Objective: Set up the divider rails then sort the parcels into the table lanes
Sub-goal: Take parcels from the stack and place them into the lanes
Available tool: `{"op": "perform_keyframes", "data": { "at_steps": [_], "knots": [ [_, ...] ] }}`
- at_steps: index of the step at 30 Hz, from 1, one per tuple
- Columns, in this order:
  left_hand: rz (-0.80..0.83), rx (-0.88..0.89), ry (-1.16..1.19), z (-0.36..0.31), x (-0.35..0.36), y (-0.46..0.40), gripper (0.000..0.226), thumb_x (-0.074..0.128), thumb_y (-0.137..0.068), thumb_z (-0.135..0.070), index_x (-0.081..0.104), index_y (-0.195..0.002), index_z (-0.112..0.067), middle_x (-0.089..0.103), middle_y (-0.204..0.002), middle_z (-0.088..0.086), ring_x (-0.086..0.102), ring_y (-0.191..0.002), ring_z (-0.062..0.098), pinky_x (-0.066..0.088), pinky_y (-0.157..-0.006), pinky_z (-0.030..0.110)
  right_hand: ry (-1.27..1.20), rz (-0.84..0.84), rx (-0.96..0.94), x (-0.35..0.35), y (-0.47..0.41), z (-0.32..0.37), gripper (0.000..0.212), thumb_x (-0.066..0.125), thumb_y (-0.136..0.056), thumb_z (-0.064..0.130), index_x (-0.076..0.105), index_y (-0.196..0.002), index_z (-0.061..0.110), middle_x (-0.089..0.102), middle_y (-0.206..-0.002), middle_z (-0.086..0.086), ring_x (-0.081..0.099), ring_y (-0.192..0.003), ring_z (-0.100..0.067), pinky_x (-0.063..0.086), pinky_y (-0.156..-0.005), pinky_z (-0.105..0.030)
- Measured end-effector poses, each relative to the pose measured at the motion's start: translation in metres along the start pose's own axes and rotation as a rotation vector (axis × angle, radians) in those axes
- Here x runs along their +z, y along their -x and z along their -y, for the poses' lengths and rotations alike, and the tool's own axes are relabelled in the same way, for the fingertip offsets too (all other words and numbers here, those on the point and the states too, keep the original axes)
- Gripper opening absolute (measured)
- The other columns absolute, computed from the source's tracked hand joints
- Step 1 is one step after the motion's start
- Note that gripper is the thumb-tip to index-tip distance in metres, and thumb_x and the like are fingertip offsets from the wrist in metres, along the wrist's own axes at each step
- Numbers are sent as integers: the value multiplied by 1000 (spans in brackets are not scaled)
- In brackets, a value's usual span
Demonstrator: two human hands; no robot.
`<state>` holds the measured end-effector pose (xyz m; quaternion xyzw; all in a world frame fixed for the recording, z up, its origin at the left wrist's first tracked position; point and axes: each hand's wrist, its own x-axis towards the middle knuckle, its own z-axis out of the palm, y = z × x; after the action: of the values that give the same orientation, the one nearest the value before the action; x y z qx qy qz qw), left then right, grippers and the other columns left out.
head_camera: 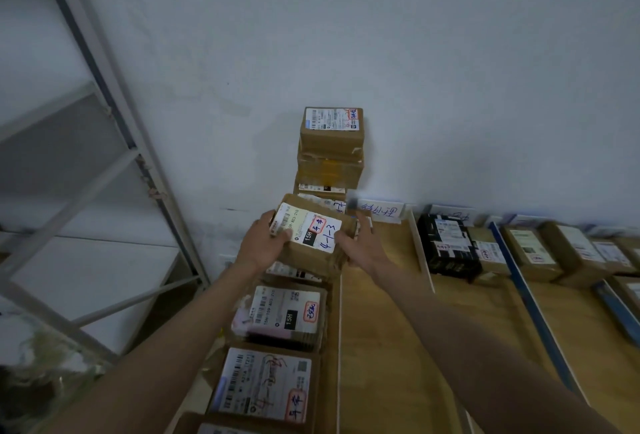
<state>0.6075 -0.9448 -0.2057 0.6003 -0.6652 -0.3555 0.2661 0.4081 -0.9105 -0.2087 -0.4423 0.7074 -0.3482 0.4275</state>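
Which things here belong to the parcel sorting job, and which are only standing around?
Job: held parcel, left hand, right hand, white divider rail, blue divider rail, black parcel, stacked parcels.
Not job: metal shelf frame, wall.

The parcel (pixel 311 236) sits between my hands, above the leftmost lane. A stack of boxes (pixel 330 149) stands behind it against the wall (pixel 381 35).

Both hands, left (pixel 263 243) and right (pixel 362 243), round a labelled parcel (pixel 311 236) just before the wall-side stack (pixel 330 149).
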Motion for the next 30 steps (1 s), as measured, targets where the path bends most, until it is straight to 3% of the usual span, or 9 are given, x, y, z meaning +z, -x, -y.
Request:
{"op": "perform_keyframes", "data": {
  "at_steps": [3,6,11,13,17,21,24,27,30],
  "knots": [
    [-32,55,35,-25,-15,0,49,54,-100,-23,40,-147,-16,52,-144,8,50,-129,28,45,-101,39,11,53,-10,-18,6,14,68,59,-94,37,24,-152,30,45,-146,-8,58,-115,-30,60,-83,-40],
    [-23,87,42,-44,-26,-2,48,53,-101,-20,42,-148,-16,51,-145,8,50,-129,26,44,-101,36,98,76,-30,-36,14,25,57,51,-98,48,35,-147,22,54,-138,-8,65,-99,-26,60,-72,-31],
    [58,132,17,-71,-29,-6,43,55,-99,-16,51,-141,-19,57,-138,6,54,-124,26,45,-94,34,118,59,-21,-61,27,25,52,48,-100,47,45,-141,14,50,-139,-7,55,-117,-26,53,-97,-44],
    [82,164,0,-83,-24,-6,43,56,-98,-15,53,-140,-20,59,-136,6,56,-118,23,47,-88,31,71,43,-16,-72,33,22,46,49,-100,44,48,-134,13,52,-134,-8,56,-114,-24,54,-96,-41],
    [137,208,2,-104,-6,-4,44,56,-98,-16,52,-141,-23,58,-136,5,56,-115,20,47,-84,28,-37,47,-8,-95,51,11,48,56,-98,42,53,-134,11,60,-129,-6,62,-108,-22,57,-75,-29],
    [208,233,25,-123,21,2,40,54,-99,-14,53,-138,-24,61,-127,3,56,-110,19,48,-73,25,4,46,19,-118,70,-8,45,52,-100,41,63,-124,5,67,-120,-12,64,-106,-26,54,-90,-39],
    [265,277,-44,-134,44,9,41,51,-101,-16,50,-142,-18,58,-135,8,56,-118,24,52,-90,38,-15,-3,54,-135,83,-19,46,50,-101,38,62,-123,0,66,-120,-17,65,-103,-28,55,-86,-38],
    [277,327,-221,-141,67,15,51,50,-102,-29,38,-150,-15,46,-149,10,47,-133,29,42,-108,44,-25,-39,110,-149,97,-33,46,49,-102,38,57,-125,-1,64,-121,-17,65,-105,-30,58,-87,-40],
    [294,342,-400,-141,84,22,61,42,-102,-46,31,-153,-16,34,-156,11,37,-140,31,34,-114,48,-22,-62,177,-160,108,-50,47,47,-102,40,54,-125,-1,63,-121,-18,66,-107,-32,57,-91,-44]
  ]
}}
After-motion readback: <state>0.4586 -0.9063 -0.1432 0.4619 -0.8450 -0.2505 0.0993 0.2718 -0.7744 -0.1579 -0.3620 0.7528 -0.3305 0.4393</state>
